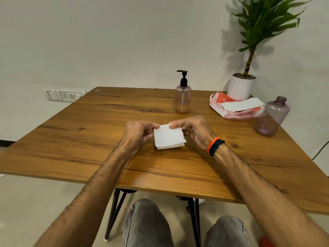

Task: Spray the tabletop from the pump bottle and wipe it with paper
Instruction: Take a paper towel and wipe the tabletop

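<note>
Both hands, left hand (138, 133) and right hand (191, 130), pinch the top corners of a folded white paper square (168, 138) over the wooden tabletop (89, 136), while the pinkish pump bottle with black nozzle (183, 97) stands upright straight ahead, closer to the right one.

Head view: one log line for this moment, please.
hands: left + right pinch folded paper above tabletop | pump bottle: upright, untouched | wipe: not started
</note>
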Motion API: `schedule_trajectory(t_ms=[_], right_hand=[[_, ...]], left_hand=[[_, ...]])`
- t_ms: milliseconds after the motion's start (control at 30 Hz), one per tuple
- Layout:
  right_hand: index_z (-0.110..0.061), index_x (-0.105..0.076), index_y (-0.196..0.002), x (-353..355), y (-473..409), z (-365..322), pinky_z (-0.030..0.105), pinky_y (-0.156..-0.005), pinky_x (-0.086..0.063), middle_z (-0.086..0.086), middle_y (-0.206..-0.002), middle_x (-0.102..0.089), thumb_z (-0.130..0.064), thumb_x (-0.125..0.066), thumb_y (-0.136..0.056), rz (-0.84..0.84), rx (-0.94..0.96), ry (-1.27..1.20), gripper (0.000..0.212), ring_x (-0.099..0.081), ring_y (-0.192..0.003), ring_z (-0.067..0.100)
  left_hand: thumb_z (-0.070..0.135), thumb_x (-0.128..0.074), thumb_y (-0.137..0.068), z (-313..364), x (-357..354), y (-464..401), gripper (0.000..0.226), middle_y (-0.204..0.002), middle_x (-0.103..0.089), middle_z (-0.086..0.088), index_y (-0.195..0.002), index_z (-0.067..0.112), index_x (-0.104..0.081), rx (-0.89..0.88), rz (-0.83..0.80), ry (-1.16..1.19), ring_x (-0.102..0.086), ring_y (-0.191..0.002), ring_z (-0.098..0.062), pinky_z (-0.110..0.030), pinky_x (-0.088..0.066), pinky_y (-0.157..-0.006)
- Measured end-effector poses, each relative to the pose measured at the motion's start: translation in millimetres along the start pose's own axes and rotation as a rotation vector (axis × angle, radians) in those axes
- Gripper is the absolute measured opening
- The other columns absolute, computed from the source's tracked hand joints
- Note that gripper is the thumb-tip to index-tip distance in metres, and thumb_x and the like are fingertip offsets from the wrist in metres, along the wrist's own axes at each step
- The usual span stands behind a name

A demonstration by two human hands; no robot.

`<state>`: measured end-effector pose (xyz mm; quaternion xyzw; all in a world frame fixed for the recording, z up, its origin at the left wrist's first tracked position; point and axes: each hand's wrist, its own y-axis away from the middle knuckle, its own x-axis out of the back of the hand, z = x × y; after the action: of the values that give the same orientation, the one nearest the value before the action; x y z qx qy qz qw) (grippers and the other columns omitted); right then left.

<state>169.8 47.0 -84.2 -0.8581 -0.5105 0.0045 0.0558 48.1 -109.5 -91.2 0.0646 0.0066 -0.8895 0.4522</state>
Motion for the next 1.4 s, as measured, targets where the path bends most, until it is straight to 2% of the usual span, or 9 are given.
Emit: schedule_trajectory(t_ms=[100,167,367,600,700,833,1000,1100,1400], right_hand=[[-0.001,-0.075,-0.087,-0.3,-0.1,3.0,0.028,-0.077,-0.053,0.01,-0.104,-0.074,-0.015,-0.069,-0.078,0.004,-0.005,0.008,0.018,-0.066,-0.101,0.025],[-0.004,-0.075,-0.093,-1.9,0.1,4.9,0.03,-0.077,-0.053,0.009,-0.105,-0.073,-0.012,-0.075,-0.08,0.044,0.026,0.063,0.015,-0.065,-0.101,0.023],[-0.015,-0.061,-0.121,-5.7,-2.7,4.9,0.039,-0.081,-0.06,0.01,-0.107,-0.072,-0.012,-0.089,-0.063,0.054,-0.075,0.093,0.064,-0.07,-0.097,0.022],[-0.014,-0.07,-0.096,-5.7,-6.7,4.6,0.023,-0.069,-0.058,0.006,-0.1,-0.074,-0.01,-0.079,-0.076,0.025,-0.128,0.093,0.022,-0.07,-0.084,0.012],[-0.011,-0.071,-0.106,-1.8,-16.5,3.3,0.026,-0.075,-0.056,0.006,-0.108,-0.072,-0.009,-0.072,-0.084,0.226,-0.117,0.216,0.022,-0.067,-0.091,0.015],[-0.02,-0.073,-0.111,4.9,-26.9,1.2,0.022,-0.065,-0.052,0.0,-0.104,-0.074,-0.01,-0.062,-0.089,0.462,0.175,0.773,0.027,-0.065,-0.088,0.016],[-0.02,-0.067,-0.121,7.4,-39.8,13.1,0.043,-0.086,-0.056,0.016,-0.114,-0.068,-0.008,-0.047,-0.09,0.197,0.132,1.166,0.039,-0.064,-0.099,0.034],[-0.022,-0.058,-0.131,2.7,-42.9,22.1,0.043,-0.094,-0.052,0.018,-0.125,-0.06,-0.016,-0.045,-0.096,0.029,0.02,1.247,0.039,-0.059,-0.11,0.036],[-0.015,-0.053,-0.135,-26.7,-50.0,23.2,0.043,-0.1,-0.044,0.015,-0.134,-0.056,-0.012,-0.041,-0.097,-0.137,0.143,1.3,0.04,-0.051,-0.12,0.036]], left_hand=[[-0.001,-0.069,-0.081,-0.7,-0.7,0.3,0.011,-0.095,-0.073,-0.011,-0.081,0.009,-0.073,0.009,0.0,-0.025,-0.07,-0.095,-0.023,-0.025,-0.058,-0.063],[-0.003,-0.075,-0.075,-1.4,0.0,0.0,0.022,-0.098,-0.073,-0.009,-0.09,0.012,-0.072,-0.013,0.011,-0.072,-0.07,-0.095,-0.02,-0.029,-0.06,-0.067],[-0.001,-0.079,-0.073,0.6,-4.3,0.0,0.048,-0.096,-0.074,-0.007,-0.116,0.012,-0.06,-0.034,0.047,-0.064,-0.073,-0.09,-0.018,-0.032,-0.061,-0.069],[0.003,-0.078,-0.075,-2.3,-1.7,-4.9,0.048,-0.1,-0.074,-0.002,-0.117,0.015,-0.06,-0.102,0.035,-0.137,-0.072,-0.094,-0.014,-0.029,-0.06,-0.071],[0.009,-0.073,-0.083,-6.0,14.7,-7.5,0.038,-0.111,-0.07,0.003,-0.118,0.019,-0.061,-0.163,0.067,-0.372,-0.065,-0.106,-0.011,-0.03,-0.057,-0.088],[0.023,-0.063,-0.091,-13.7,43.2,-8.6,0.037,-0.126,-0.065,-0.005,-0.126,0.013,-0.06,-0.299,0.072,-0.877,-0.06,-0.115,-0.018,-0.031,-0.047,-0.101],[0.028,-0.051,-0.097,-27.6,56.1,-12.3,0.041,-0.142,-0.052,-0.015,-0.13,0.005,-0.057,-0.346,0.046,-1.223,-0.045,-0.133,-0.028,-0.037,-0.033,-0.113],[0.032,-0.045,-0.099,-32.0,57.9,-13.9,0.044,-0.148,-0.046,-0.012,-0.135,0.008,-0.054,-0.341,0.048,-1.27,-0.038,-0.14,-0.027,-0.041,-0.03,-0.115],[0.034,-0.042,-0.1,-33.4,58.2,-13.2,0.046,-0.151,-0.043,-0.009,-0.138,0.011,-0.051,-0.328,0.052,-1.306,-0.035,-0.142,-0.026,-0.041,-0.027,-0.117]])
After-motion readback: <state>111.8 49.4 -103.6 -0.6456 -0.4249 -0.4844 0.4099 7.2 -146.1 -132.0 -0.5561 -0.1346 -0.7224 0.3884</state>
